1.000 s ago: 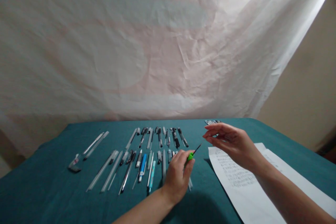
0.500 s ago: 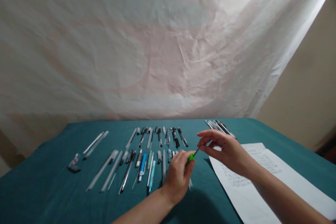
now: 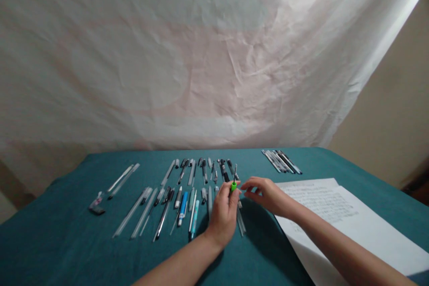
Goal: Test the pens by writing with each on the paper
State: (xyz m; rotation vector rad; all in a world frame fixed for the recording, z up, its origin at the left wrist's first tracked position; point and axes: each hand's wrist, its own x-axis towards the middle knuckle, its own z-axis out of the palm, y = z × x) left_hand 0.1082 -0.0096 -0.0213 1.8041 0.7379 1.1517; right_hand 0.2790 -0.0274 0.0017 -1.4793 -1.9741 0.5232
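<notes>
My left hand [image 3: 224,212] is closed round a green pen part [image 3: 233,185] with a thin dark tip that points up and away. My right hand [image 3: 264,194] reaches in from the right beside it, fingers loosely curled and apart, the fingertips close to the green part. Both hands hover over the right end of two rows of pens [image 3: 187,187] laid out on the teal tablecloth [image 3: 73,241]. Whether the right hand holds anything small is not visible.
A written sheet of white paper [image 3: 338,214] lies at the right under my right forearm. A small bundle of dark pens [image 3: 281,161] lies at the far right. Clear pen barrels [image 3: 122,178] and a dark clip-like piece [image 3: 96,204] lie at the left. A creased white cloth hangs behind.
My right hand has come down and leftward from above the paper to the green part. My left hand has turned the part so that its tip points up instead of rightward.
</notes>
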